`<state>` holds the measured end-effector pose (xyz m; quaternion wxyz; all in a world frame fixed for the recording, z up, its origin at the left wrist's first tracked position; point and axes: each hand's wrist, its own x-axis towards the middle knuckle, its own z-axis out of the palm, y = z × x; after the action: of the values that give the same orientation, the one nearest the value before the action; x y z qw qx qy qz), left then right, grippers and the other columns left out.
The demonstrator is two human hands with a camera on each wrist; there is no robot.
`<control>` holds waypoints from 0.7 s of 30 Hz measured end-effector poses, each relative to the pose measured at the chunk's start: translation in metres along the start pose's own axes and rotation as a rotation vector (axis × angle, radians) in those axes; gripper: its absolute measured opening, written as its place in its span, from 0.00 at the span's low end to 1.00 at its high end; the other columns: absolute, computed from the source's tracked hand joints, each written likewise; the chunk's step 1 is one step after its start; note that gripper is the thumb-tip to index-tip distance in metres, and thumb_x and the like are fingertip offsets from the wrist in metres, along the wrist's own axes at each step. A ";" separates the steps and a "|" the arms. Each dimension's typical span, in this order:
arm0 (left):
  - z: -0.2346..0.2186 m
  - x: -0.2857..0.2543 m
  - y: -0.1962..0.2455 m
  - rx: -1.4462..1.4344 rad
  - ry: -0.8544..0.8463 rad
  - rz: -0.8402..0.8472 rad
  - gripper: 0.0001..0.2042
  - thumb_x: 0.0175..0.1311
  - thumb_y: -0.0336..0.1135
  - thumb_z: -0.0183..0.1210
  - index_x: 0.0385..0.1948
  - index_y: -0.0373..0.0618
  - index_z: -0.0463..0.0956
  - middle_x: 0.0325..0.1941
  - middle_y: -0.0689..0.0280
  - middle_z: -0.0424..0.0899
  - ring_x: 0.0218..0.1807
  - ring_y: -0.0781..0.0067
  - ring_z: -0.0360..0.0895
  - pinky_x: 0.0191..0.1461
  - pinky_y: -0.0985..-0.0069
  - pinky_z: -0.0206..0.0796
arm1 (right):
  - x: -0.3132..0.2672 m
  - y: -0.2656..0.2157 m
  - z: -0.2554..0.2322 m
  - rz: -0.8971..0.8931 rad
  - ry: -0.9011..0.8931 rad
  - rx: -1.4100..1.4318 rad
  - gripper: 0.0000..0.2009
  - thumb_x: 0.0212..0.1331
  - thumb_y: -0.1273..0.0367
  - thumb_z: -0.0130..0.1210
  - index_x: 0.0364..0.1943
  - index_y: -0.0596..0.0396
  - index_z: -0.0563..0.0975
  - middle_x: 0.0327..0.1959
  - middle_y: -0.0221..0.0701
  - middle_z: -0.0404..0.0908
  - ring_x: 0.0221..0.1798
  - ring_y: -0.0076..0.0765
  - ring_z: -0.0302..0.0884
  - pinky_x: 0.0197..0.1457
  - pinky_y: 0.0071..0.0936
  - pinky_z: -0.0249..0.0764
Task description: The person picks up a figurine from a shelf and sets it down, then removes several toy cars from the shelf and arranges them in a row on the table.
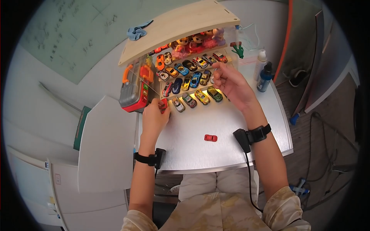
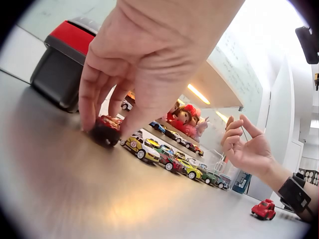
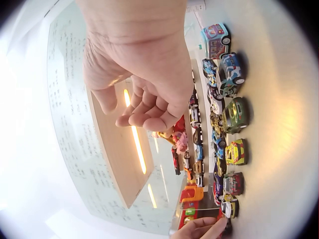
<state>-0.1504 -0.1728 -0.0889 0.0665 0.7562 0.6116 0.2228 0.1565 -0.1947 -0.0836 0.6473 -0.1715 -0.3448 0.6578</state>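
My left hand [image 1: 155,117] grips a red toy car [image 1: 164,104] at the left end of the front row, beside a white and yellow car [image 1: 178,104]. In the left wrist view the thumb and fingers of my left hand [image 2: 144,64] straddle that dark-fronted red car [image 2: 106,130] on the tabletop. My right hand [image 1: 236,89] hovers at the right of the shelf rows, its fingers loosely bent and holding nothing; the right wrist view shows the hand [image 3: 142,74] palm side. A small red car [image 1: 211,138] lies alone near the middle of the table [image 1: 192,154].
A tiered wooden shelf holds several toy cars [image 1: 181,69] and dolls [image 1: 197,41] under a wooden top [image 1: 181,29]. A red and grey toolbox [image 1: 133,90] stands at the left. Two bottles [image 1: 264,77] stand at the right, and a blue cloth [image 1: 136,32] lies on top.
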 end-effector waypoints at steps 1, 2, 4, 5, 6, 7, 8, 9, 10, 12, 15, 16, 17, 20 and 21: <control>-0.002 -0.001 -0.001 -0.013 -0.001 -0.001 0.16 0.59 0.35 0.71 0.43 0.34 0.80 0.37 0.54 0.89 0.34 0.61 0.88 0.43 0.67 0.80 | 0.000 -0.001 0.001 -0.004 0.006 0.001 0.16 0.76 0.61 0.54 0.57 0.57 0.77 0.36 0.22 0.79 0.36 0.17 0.75 0.44 0.20 0.73; -0.003 -0.002 -0.002 -0.026 -0.003 -0.003 0.16 0.59 0.34 0.71 0.43 0.34 0.80 0.36 0.54 0.89 0.35 0.61 0.88 0.43 0.67 0.80 | -0.001 -0.002 0.002 -0.007 0.013 0.003 0.16 0.76 0.60 0.55 0.57 0.57 0.77 0.36 0.22 0.79 0.36 0.17 0.75 0.44 0.20 0.73; -0.006 -0.004 -0.004 -0.044 -0.006 0.004 0.15 0.58 0.32 0.70 0.43 0.33 0.80 0.36 0.54 0.89 0.35 0.62 0.88 0.43 0.68 0.80 | -0.002 -0.002 0.002 -0.012 0.017 0.006 0.16 0.76 0.60 0.55 0.56 0.57 0.78 0.36 0.22 0.79 0.36 0.17 0.75 0.43 0.20 0.73; -0.008 -0.006 -0.004 -0.049 -0.007 0.013 0.15 0.58 0.32 0.70 0.43 0.33 0.80 0.35 0.54 0.89 0.34 0.62 0.88 0.43 0.68 0.80 | -0.002 -0.003 0.002 -0.014 0.014 0.006 0.16 0.75 0.60 0.55 0.56 0.57 0.78 0.35 0.22 0.79 0.36 0.17 0.75 0.43 0.20 0.73; -0.009 -0.006 -0.005 -0.055 -0.008 0.021 0.15 0.58 0.32 0.71 0.43 0.33 0.80 0.35 0.54 0.89 0.34 0.62 0.88 0.42 0.68 0.80 | -0.002 -0.003 0.002 -0.016 0.011 0.007 0.16 0.75 0.60 0.55 0.56 0.57 0.78 0.35 0.22 0.80 0.36 0.17 0.75 0.43 0.20 0.73; -0.009 -0.007 -0.006 -0.044 -0.010 0.017 0.15 0.58 0.32 0.71 0.42 0.33 0.80 0.34 0.55 0.89 0.34 0.63 0.88 0.42 0.69 0.80 | -0.001 -0.003 0.002 -0.017 0.013 0.009 0.16 0.75 0.60 0.55 0.56 0.57 0.78 0.35 0.22 0.80 0.35 0.17 0.75 0.43 0.20 0.73; -0.010 -0.007 -0.006 -0.034 -0.011 0.012 0.15 0.58 0.32 0.71 0.42 0.33 0.80 0.34 0.55 0.89 0.34 0.63 0.88 0.42 0.69 0.80 | -0.001 -0.003 0.003 -0.016 0.014 0.010 0.16 0.75 0.60 0.55 0.56 0.57 0.78 0.35 0.22 0.80 0.35 0.17 0.75 0.43 0.20 0.73; -0.011 -0.008 -0.006 -0.025 -0.012 0.007 0.15 0.58 0.32 0.71 0.41 0.33 0.80 0.33 0.55 0.89 0.34 0.64 0.88 0.41 0.69 0.80 | -0.001 -0.003 0.003 -0.015 0.015 0.010 0.16 0.75 0.60 0.55 0.56 0.57 0.78 0.35 0.22 0.80 0.35 0.17 0.75 0.43 0.20 0.73; -0.011 -0.007 -0.006 -0.031 -0.014 -0.007 0.15 0.58 0.33 0.71 0.41 0.33 0.80 0.33 0.56 0.89 0.34 0.64 0.88 0.41 0.69 0.80 | -0.001 -0.003 0.003 -0.017 0.012 0.011 0.16 0.75 0.60 0.55 0.56 0.57 0.78 0.35 0.22 0.80 0.35 0.17 0.75 0.43 0.20 0.73; -0.010 -0.006 -0.004 -0.045 -0.021 -0.036 0.15 0.59 0.34 0.72 0.40 0.33 0.80 0.33 0.56 0.88 0.33 0.65 0.88 0.41 0.69 0.79 | -0.001 -0.003 0.002 -0.020 0.007 0.013 0.16 0.75 0.60 0.55 0.56 0.57 0.78 0.35 0.22 0.80 0.35 0.17 0.75 0.43 0.20 0.73; -0.010 -0.006 -0.002 -0.062 -0.012 -0.036 0.15 0.59 0.34 0.72 0.39 0.34 0.80 0.33 0.56 0.88 0.33 0.65 0.88 0.40 0.70 0.79 | -0.001 -0.002 0.000 -0.018 0.008 0.008 0.17 0.75 0.60 0.56 0.56 0.57 0.78 0.35 0.22 0.80 0.35 0.17 0.75 0.43 0.20 0.73; -0.010 -0.006 -0.002 -0.060 -0.012 -0.036 0.15 0.59 0.35 0.72 0.39 0.34 0.79 0.32 0.56 0.88 0.33 0.65 0.88 0.40 0.70 0.79 | -0.001 -0.002 0.001 -0.015 0.014 0.005 0.17 0.75 0.60 0.56 0.56 0.57 0.78 0.35 0.22 0.80 0.35 0.17 0.75 0.43 0.20 0.73; -0.010 -0.006 -0.002 -0.059 -0.012 -0.036 0.15 0.59 0.35 0.72 0.39 0.34 0.79 0.32 0.56 0.88 0.33 0.65 0.88 0.40 0.70 0.79 | 0.000 -0.002 0.001 -0.013 0.020 0.003 0.16 0.75 0.60 0.56 0.56 0.57 0.78 0.35 0.22 0.80 0.35 0.17 0.75 0.43 0.20 0.73; -0.009 -0.005 -0.006 -0.059 -0.005 -0.006 0.16 0.59 0.36 0.73 0.39 0.34 0.79 0.32 0.56 0.88 0.33 0.65 0.88 0.40 0.70 0.79 | -0.001 -0.004 0.002 -0.022 0.006 -0.003 0.16 0.75 0.59 0.56 0.55 0.56 0.78 0.35 0.22 0.80 0.36 0.17 0.75 0.43 0.20 0.73; -0.007 -0.006 -0.008 -0.061 -0.006 0.007 0.16 0.59 0.36 0.73 0.39 0.34 0.79 0.32 0.56 0.88 0.32 0.65 0.87 0.39 0.70 0.79 | -0.002 -0.004 0.002 -0.024 0.000 -0.004 0.16 0.75 0.59 0.56 0.55 0.56 0.78 0.35 0.22 0.80 0.36 0.17 0.75 0.44 0.20 0.73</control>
<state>-0.1614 -0.1779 -0.0871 0.0905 0.7565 0.6019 0.2392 0.1580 -0.1970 -0.0802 0.6546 -0.1684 -0.3482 0.6495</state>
